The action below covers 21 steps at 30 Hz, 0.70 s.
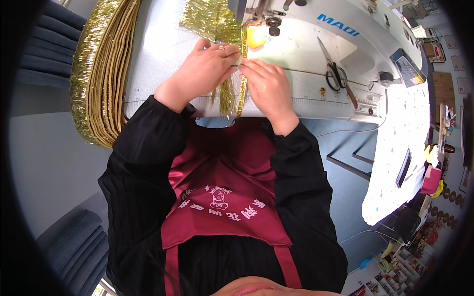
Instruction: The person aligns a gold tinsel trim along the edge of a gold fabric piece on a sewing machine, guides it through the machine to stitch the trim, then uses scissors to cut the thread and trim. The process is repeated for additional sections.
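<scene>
Both of my hands meet just in front of the sewing machine's needle area, pinching at the edge of a gold tinsel fringe. My left hand, a ring on one finger, is closed on the fringe, and some strands hang out below it. Against a narrow gold sequin-like band my right hand is closed too, its fingertips touching my left ones. This band runs from beside the presser foot down over the table's front edge. My fingers hide the exact spot where fringe and band come together.
The white sewing machine arches over the work from the right. Black-handled scissors and a brown-handled tool lie on its bed. At the left hangs a thick folded stack of gold fringe. A phone rests on the white side table.
</scene>
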Motion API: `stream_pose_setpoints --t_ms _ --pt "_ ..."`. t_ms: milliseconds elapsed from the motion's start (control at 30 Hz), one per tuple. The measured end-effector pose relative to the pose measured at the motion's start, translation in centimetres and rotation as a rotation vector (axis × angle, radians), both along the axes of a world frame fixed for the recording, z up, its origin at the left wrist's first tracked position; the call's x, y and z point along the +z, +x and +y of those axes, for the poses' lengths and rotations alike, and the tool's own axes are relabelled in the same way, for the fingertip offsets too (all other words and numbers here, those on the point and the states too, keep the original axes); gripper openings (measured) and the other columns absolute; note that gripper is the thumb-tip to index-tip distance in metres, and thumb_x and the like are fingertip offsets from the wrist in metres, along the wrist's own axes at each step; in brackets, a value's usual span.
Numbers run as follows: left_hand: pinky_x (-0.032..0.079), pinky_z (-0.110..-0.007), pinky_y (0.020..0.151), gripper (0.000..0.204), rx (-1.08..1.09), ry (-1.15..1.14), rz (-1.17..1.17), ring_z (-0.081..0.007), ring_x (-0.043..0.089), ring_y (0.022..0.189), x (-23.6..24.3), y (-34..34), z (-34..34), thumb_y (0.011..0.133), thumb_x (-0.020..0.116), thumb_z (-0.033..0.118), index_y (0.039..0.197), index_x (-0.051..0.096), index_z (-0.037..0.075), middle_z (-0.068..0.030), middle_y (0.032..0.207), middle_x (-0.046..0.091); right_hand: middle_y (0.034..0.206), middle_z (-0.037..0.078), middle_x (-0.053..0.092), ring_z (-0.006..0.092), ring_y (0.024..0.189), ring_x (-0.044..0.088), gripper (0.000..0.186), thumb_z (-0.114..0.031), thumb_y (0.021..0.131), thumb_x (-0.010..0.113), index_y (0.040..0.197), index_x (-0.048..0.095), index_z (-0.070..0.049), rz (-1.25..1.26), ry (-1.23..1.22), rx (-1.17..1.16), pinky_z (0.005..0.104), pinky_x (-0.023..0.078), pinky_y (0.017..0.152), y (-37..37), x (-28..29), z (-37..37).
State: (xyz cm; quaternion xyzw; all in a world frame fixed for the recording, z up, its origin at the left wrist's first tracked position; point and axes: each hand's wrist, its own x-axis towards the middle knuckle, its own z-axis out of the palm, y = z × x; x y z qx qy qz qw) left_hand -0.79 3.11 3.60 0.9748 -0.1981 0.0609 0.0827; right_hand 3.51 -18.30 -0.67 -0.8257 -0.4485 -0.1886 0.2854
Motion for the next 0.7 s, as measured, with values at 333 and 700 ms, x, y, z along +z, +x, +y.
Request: stream_pose_setpoints --t_ms 333,700 --pt "0.04 -0.043 0.103 0.034 0.003 0.103 0.016 -0.0218 0.06 0.129 0.2 1.0 -0.1 0.098 0.064 0.018 0.13 0.067 0.007 -0.0041 0.137 0.065 0.118 0.003 0.075 0.0206 0.115 0.067 0.017 -0.009 0.09 0.068 0.105 0.075 -0.008 -0.001 0.007 -0.009 0.0386 0.049 0.096 0.5 -0.2 0.4" --pt "0.041 -0.039 0.101 0.04 -0.049 0.182 -0.06 -0.0211 0.061 0.127 0.6 1.7 0.1 0.093 0.064 0.011 0.133 0.066 0.005 -0.0055 0.137 0.066 0.119 0.004 0.075 0.0209 0.115 0.067 0.02 -0.008 0.088 0.068 0.107 0.075 -0.007 -0.013 0.002 -0.012 0.0391 0.05 0.095 0.4 -0.3 0.5"
